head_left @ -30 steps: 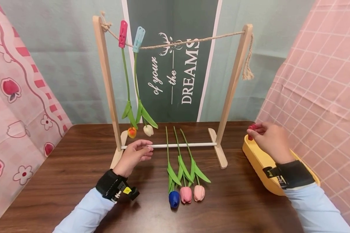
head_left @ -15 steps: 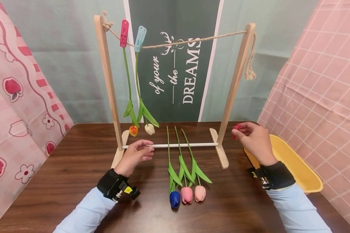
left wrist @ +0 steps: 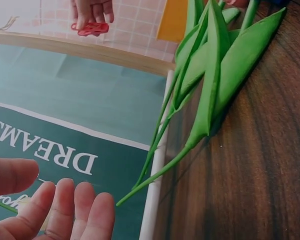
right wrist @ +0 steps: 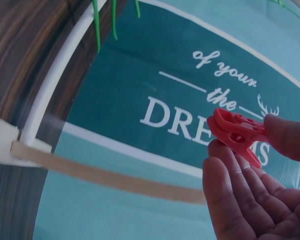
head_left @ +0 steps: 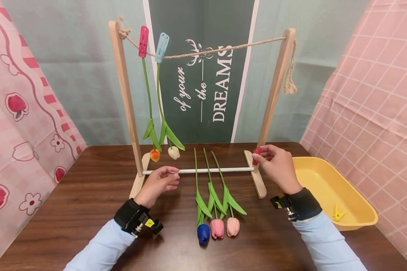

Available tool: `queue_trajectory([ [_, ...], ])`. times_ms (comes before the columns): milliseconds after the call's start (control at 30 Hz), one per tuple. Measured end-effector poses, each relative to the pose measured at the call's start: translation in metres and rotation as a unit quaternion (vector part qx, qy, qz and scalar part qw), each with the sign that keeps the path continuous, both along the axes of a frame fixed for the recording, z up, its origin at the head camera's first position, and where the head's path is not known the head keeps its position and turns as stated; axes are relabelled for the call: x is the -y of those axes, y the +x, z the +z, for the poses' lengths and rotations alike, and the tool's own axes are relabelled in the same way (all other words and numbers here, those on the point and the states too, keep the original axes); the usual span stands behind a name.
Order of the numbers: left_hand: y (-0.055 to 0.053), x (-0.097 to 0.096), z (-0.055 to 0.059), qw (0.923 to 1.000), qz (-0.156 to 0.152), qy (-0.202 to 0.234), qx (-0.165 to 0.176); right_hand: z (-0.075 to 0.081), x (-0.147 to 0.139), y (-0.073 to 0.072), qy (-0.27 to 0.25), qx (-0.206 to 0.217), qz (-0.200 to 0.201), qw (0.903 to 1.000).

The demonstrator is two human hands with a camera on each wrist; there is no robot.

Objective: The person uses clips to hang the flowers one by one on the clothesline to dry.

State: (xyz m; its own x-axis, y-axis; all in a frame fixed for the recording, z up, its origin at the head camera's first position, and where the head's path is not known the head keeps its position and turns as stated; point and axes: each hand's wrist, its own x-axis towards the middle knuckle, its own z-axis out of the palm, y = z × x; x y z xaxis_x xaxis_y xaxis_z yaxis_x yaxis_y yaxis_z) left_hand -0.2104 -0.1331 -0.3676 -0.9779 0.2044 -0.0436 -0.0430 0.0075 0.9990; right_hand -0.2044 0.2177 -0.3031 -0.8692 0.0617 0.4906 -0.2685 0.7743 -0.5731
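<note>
My right hand (head_left: 279, 165) pinches a red clothespin (right wrist: 237, 132) between thumb and fingers, in front of the rack's right post. My left hand (head_left: 158, 185) holds nothing; its fingers are relaxed near the white crossbar (head_left: 203, 171). Three artificial tulips lie side by side on the table between the hands: a blue tulip (head_left: 203, 234), a pink tulip (head_left: 217, 229) and a pale pink tulip (head_left: 233, 227). From the rope (head_left: 224, 49) hang an orange tulip (head_left: 155, 155) under a pink-red clothespin (head_left: 143, 41) and a white tulip (head_left: 173, 152) under a light blue clothespin (head_left: 161, 47), both heads down.
A yellow basin (head_left: 363, 195) stands at the right, with a yellow clothespin (head_left: 338, 213) inside. The wooden rack's posts, left post (head_left: 123, 94) and right post (head_left: 274, 90), rise from feet on the brown table (head_left: 88, 210). Printed cloths hang behind and at both sides.
My right hand has moved left from over the yellow basin to the right post, carrying the red clothespin. The yellow clothespin in the basin has come into view. My left hand has stayed nearly still.
</note>
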Motion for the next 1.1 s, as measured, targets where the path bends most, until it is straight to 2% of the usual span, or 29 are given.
queue_trajectory([
  [233,-0.001,-0.006,-0.006,0.9997,-0.019,-0.011,0.004,-0.006,0.010,0.000,-0.019,0.013,0.011,0.9997],
  [467,-0.004,-0.017,-0.013,0.9989,-0.033,-0.020,0.026,-0.010,0.017,0.000,-0.043,0.010,0.018,0.9989],
  [767,-0.009,-0.029,-0.019,0.9970,-0.057,-0.043,0.029,-0.014,0.018,-0.001,-0.057,0.023,0.016,0.9980],
  [1100,-0.022,-0.040,-0.021,0.9909,-0.071,-0.076,0.084,-0.011,0.020,-0.001,-0.057,0.017,0.031,0.9977],
])
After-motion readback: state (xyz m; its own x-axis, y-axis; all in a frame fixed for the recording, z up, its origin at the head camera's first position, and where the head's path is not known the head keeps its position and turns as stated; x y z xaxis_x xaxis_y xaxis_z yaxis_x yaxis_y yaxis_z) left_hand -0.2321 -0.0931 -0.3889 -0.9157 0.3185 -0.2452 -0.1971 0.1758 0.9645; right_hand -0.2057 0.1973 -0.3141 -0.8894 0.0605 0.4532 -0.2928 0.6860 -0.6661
